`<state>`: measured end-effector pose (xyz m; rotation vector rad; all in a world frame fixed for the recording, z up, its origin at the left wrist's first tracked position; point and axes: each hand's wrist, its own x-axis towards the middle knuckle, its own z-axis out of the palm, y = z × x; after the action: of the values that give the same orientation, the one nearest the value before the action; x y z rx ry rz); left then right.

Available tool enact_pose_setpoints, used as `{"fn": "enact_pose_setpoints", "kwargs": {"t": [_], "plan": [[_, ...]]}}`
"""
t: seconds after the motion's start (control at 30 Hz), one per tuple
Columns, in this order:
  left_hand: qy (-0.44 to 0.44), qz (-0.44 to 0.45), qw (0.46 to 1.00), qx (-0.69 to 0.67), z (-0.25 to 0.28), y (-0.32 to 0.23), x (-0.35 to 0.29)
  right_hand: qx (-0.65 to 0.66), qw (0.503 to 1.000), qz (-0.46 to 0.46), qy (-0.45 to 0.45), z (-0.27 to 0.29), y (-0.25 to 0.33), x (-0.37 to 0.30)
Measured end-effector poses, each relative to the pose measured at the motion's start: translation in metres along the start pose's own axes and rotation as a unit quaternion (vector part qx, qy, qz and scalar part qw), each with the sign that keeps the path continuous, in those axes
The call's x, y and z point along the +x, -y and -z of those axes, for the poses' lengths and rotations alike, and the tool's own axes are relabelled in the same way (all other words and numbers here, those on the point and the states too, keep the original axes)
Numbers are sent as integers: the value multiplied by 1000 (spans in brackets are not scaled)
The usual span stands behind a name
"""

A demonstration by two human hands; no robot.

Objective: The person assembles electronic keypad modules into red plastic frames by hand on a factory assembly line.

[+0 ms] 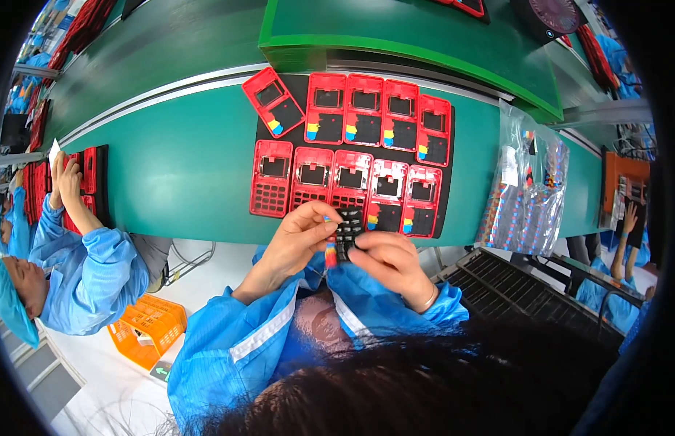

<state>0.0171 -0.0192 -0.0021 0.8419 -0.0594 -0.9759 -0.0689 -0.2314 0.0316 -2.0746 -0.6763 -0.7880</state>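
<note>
**Two hands on one black keypad [349,227], ten red casings [270,180] beyond**

The black keypad is held up at the near side of the green surface [185,174], in front of the lower row of casings. The fingers of the left hand [302,234] are pinched on its upper left edge; those of the right hand [392,263] are closed on its lower right. A coloured strip [331,254] hangs at the lower left (whether it is joined to the keypad, I cannot tell).

To handle it well, I would keep both grips light and near the edges, since a piece this thin probably bends easily. Bracing the wrists should help steady small movements, and keeping fingertips off the raised keys seems wise. The strip is best kept from folding underneath.

Counted: one keypad in the hands; ten casings on the black mat [297,87], five in each row, with the upper leftmost set askew. Seven show black panels with yellow and blue patches; the three at the left of the lower row show bare red grids instead. There is one clear plastic bag [526,182] at the right, its contents too jumbled to count, and one orange crate [166,316] on the floor.
</note>
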Motion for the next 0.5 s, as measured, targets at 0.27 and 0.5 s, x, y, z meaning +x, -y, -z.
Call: {"fn": "enact_pose_setpoints", "kwargs": {"t": [0.27, 0.5], "plan": [[-179, -124, 974, 54, 8, -36, -9, -86, 960, -251, -90, -9, -2, 7], [-171, -104, 979, 43, 10, -35, -9, -210, 952, -221, 12, -34, -16, -3]]}}
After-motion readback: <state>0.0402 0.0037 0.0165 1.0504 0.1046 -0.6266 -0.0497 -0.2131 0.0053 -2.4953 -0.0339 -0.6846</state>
